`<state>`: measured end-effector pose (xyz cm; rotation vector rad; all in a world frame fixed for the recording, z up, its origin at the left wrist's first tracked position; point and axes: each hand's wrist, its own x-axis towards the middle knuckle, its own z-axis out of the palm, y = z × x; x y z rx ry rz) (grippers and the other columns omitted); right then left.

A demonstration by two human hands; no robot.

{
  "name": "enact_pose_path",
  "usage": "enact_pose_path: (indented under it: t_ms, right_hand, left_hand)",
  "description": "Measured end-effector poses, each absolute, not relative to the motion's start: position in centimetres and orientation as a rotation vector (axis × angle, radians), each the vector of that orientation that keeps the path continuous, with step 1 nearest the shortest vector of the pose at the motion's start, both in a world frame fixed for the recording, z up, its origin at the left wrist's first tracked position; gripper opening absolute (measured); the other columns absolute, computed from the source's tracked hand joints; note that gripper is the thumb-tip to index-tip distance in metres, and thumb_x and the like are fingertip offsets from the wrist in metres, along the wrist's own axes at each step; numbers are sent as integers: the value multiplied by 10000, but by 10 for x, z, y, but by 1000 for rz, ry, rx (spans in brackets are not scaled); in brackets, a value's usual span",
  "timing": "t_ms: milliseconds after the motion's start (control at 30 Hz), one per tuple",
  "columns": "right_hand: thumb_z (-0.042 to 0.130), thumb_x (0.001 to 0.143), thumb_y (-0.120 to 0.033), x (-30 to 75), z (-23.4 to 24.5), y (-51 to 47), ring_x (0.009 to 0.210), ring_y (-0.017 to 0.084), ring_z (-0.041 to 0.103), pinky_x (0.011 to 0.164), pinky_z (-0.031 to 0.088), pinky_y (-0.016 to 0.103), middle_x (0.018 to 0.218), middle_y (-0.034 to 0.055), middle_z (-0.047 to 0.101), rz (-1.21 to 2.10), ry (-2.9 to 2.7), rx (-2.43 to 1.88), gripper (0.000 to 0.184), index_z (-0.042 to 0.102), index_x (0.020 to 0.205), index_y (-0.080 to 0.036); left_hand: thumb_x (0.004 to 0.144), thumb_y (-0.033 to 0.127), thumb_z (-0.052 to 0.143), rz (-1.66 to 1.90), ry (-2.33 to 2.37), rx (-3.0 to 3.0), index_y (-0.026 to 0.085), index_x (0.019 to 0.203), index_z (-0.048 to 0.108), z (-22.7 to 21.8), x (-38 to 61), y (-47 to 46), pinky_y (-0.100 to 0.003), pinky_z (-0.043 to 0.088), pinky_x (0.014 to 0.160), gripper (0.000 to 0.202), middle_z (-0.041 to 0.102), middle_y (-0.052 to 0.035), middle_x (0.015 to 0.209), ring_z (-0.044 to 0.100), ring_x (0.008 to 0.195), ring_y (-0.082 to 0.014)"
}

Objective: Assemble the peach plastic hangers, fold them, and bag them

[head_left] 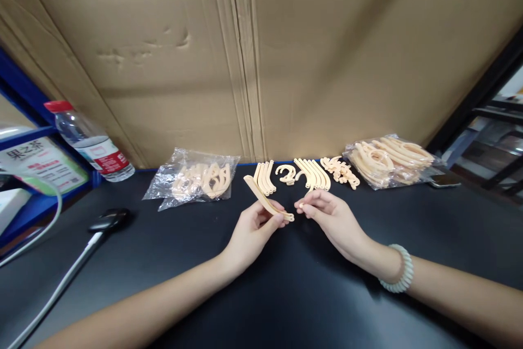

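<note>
My left hand (255, 229) is closed around a pair of long, curved cream plastic hanger arms (263, 198), their holed ends pointing right. Close by, my right hand (335, 221) pinches a small cream plastic piece (302, 206) between thumb and fingertips, a short gap from those ends. Behind the hands lie a row of hanger arms (265, 177) on the left, some hanger hooks (286, 173) in the middle and a second row of arms (314, 175). A heap of small cream connector pieces (340, 170) sits to their right.
Clear plastic bags of cream parts lie at the back left (202, 181) and back right (390, 161). On the left are a red-capped water bottle (100, 150) and a black device (109, 220) with a white cable (61, 286). A cardboard wall (327, 66) closes off the back.
</note>
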<state>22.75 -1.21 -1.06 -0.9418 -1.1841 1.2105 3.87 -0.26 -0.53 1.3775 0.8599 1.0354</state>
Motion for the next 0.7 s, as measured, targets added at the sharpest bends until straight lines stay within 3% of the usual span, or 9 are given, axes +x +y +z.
enact_pose_path:
  t_ms: [133, 233, 500, 700]
  right_hand:
    - [820, 672, -259, 228, -12, -11, 776, 122, 647, 814, 472, 278, 828, -7, 736, 1349, -1019, -881, 395, 459, 833, -237]
    - [840, 645, -240, 228, -11, -11, 855, 153, 678, 876, 466, 316, 811, -3, 739, 1369, -985, -889, 467, 414, 836, -241]
    - [823, 666, -298, 228, -9, -11, 877, 192, 677, 901, 494, 368, 863, 30, 726, 1403, -1156, -892, 236, 661, 801, -191]
    - [788, 720, -296, 228, -10, -11, 878, 172, 640, 890, 480, 355, 939, 37, 711, 1447, -1267, -884, 189, 722, 865, -194]
  left_hand:
    - [789, 288, 713, 1029, 861, 1401, 144, 911, 602, -7, 39, -1, -316, 531, 801, 218, 697, -45, 851, 659, 802, -167]
    - [778, 282, 724, 1027, 857, 1406, 147, 901, 604, -6, 38, -1, -322, 533, 806, 218, 703, -43, 853, 666, 806, -171]
    - [770, 275, 735, 1051, 862, 1395, 158, 895, 600, -3, 38, -3, -347, 526, 847, 218, 709, -30, 834, 683, 836, -187]
    - [779, 252, 718, 1069, 819, 1426, 156, 881, 608, -3, 38, -3, -311, 526, 827, 178, 696, -24, 850, 670, 843, -171]
